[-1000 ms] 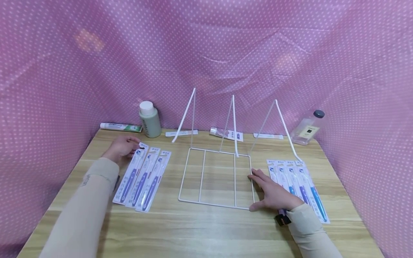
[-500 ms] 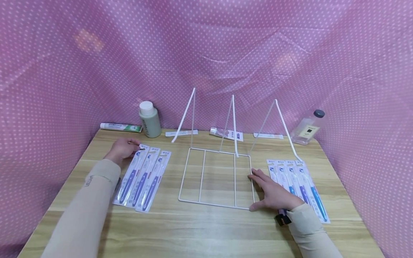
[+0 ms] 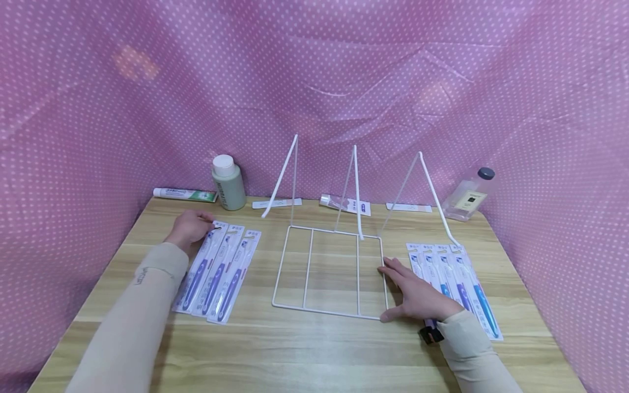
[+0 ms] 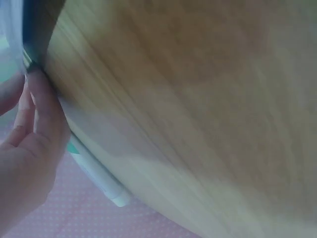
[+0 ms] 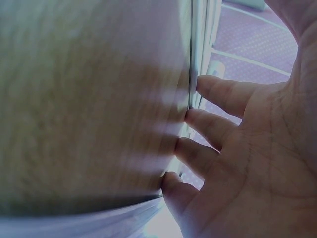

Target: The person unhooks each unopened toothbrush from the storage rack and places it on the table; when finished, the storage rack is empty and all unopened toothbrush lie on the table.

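My left hand [image 3: 202, 222] rests at the top of the leftmost of three packed toothbrushes [image 3: 221, 273] on the table's left side. Its curled fingers [image 4: 42, 106] pinch that pack's upper edge [image 4: 22, 44]. My right hand [image 3: 400, 292] lies flat on the wood with straight fingers [image 5: 218, 94]. These fingers touch the right edge wire [image 5: 190, 59] of the white wire rack [image 3: 308, 267]. The palm partly covers the nearest of several packed toothbrushes [image 3: 462, 278] laid side by side on the right.
Along the back of the table [image 3: 314, 349] lie a toothpaste tube [image 3: 184, 192], a green bottle [image 3: 227, 183], small tubes [image 3: 344, 204] and a clear bottle [image 3: 467, 196]. The rack's three tall wire arms [image 3: 356, 185] rise at the back. Pink dotted cloth [image 3: 98, 109] walls the sides.
My left forearm has shifted a little to the right while the hand stays at the pack's top. The right hand has not moved.
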Motion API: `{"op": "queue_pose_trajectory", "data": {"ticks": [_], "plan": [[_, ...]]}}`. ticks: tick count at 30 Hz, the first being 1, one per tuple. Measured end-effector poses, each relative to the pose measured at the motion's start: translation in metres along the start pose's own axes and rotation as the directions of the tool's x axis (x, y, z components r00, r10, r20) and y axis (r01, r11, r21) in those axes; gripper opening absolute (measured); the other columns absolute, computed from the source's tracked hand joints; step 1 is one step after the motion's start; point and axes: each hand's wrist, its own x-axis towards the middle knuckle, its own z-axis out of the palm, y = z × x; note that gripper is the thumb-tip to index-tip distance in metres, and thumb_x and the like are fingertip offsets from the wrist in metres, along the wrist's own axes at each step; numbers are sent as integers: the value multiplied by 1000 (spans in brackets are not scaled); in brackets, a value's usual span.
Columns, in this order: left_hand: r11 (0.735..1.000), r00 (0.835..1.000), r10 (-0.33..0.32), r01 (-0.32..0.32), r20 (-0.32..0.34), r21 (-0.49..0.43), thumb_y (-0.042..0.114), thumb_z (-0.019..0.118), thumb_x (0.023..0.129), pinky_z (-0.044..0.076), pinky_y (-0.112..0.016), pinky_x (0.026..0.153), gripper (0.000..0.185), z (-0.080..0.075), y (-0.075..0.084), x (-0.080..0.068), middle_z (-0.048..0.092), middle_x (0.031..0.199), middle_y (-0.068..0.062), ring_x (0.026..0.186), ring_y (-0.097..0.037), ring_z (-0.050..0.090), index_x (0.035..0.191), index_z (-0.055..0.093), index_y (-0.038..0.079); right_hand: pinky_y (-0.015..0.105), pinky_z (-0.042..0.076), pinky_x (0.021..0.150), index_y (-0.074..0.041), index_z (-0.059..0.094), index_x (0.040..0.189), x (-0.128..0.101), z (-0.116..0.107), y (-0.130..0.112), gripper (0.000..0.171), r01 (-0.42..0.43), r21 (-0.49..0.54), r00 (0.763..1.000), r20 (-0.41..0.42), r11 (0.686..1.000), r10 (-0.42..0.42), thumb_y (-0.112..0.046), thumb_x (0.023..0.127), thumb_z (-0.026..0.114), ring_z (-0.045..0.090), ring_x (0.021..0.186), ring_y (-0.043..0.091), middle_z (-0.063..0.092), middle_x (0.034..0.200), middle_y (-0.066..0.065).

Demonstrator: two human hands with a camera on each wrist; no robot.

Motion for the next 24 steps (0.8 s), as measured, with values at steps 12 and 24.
{"op": "queue_pose_trajectory", "data": {"ticks": [12,24], "plan": [[992,999,-3,9,-45,126,12,56,103,51,-53,102,34,3,11,-9,61,132,-29,117,-42,57,132,62,-5,70,29,123,-10,40,163,2,1,3,120,7,-10,1000,2,1000,-7,-64,70,92,17,163,45,19,178,15],[758,695,652,-589,-304,279,27,71,103,49,-70,103,51,18,80,-119,55,145,-32,131,-54,54,142,60,-3,70,31,122,-9,42,162,1,-3,-2,119,3,-29,1000,-5,1000,-3,-63,69,93,18,162,48,21,177,18]]}}
